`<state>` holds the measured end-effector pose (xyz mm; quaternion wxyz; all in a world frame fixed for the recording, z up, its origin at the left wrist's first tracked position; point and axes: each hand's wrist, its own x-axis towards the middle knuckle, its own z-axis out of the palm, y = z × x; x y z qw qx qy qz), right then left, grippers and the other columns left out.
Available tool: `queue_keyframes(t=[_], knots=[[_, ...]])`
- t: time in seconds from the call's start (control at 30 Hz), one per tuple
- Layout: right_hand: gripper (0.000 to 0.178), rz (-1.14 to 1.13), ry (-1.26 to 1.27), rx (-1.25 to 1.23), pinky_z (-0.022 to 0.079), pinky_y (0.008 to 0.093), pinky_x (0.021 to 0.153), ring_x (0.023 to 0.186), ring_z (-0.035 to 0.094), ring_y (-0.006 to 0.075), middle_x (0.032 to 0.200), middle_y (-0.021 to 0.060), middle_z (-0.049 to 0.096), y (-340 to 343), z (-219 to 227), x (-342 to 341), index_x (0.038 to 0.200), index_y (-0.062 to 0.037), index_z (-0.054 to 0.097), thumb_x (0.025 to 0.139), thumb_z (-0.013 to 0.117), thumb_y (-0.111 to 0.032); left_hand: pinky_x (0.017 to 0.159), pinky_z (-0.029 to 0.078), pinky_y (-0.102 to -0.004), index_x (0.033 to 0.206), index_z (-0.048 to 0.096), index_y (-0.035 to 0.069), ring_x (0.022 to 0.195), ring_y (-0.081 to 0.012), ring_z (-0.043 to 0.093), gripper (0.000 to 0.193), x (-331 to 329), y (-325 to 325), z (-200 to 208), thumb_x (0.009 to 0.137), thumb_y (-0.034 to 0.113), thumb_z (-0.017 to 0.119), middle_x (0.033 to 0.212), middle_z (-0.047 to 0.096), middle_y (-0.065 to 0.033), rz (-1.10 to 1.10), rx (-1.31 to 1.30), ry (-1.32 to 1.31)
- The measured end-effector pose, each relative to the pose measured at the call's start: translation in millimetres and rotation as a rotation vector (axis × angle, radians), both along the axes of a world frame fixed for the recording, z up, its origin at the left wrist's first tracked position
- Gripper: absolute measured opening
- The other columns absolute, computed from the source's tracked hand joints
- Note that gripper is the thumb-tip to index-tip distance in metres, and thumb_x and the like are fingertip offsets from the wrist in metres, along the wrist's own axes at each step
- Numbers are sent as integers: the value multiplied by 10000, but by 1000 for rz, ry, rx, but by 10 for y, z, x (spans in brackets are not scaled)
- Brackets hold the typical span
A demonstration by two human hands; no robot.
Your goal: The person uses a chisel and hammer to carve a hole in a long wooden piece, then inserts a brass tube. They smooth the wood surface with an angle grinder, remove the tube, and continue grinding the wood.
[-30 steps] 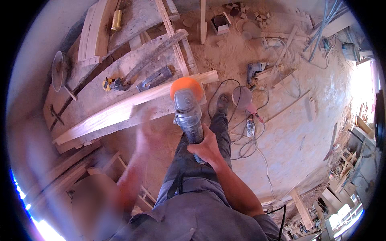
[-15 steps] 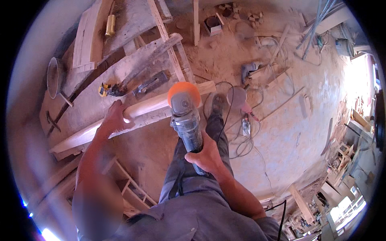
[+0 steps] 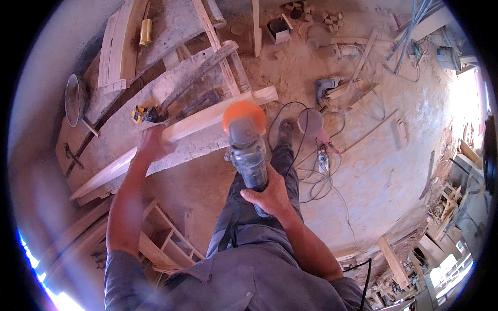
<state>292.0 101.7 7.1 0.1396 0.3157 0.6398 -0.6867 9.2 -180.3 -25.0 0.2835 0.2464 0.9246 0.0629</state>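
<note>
A long pale wooden piece (image 3: pixel 203 121) lies slantwise over the near edge of the workbench (image 3: pixel 194 152). My left hand (image 3: pixel 152 144) is closed round it left of its middle, the fingers partly hidden. In my right hand (image 3: pixel 272 195) is an angle grinder (image 3: pixel 249 165), gripped by its dark body with the thumb across the top. Its orange disc (image 3: pixel 244 112) sits at the right part of the wooden piece and covers some of it; whether they touch I cannot tell.
Behind the wood lie a yellow-and-black tool (image 3: pixel 138 114) and a dark plane-like tool (image 3: pixel 199 103). A gold can (image 3: pixel 146 32) stands near stacked boards (image 3: pixel 117 52). On the dusty floor are a drill (image 3: pixel 326 89), a round disc (image 3: pixel 310 120) and looping cables (image 3: pixel 317 193).
The wooden piece's right end has swung away from me. My left hand has shifted its hold and closed more fully round the wood. The grinder has moved slightly right and away.
</note>
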Motion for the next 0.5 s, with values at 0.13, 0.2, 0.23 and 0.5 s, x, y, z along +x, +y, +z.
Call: queue_keyframes(t=[0.13,0.2,0.23,0.5], knots=[[585,-8,-19,59,575,436,848,896,747,319,952,190,738,-41,-175,-34,1171,-9,620,703,859,-266,840,577,-484,1015,756,41,938,-409,736,429,-17,78,70,694,309,851,972,753,-226,-1,13,-23],[578,14,-46,61,575,437,853,904,749,329,948,201,738,-122,-196,-63,1165,-11,622,696,848,-262,847,578,-482,1047,763,43,952,-401,740,449,-31,60,41,693,304,853,983,757,-228,11,16,-54],[579,33,-47,36,575,437,852,905,749,331,947,202,737,-160,-189,-82,1172,-12,622,695,841,-257,846,578,-481,1045,763,43,949,-401,740,449,-36,56,36,691,303,853,980,756,-228,19,13,-63],[609,-47,-73,2,564,436,881,937,744,346,985,213,737,-35,-139,-177,1232,-14,619,695,811,-227,866,575,-477,1078,762,47,948,-393,737,460,-53,55,26,690,284,832,961,753,-228,41,-20,-70]])
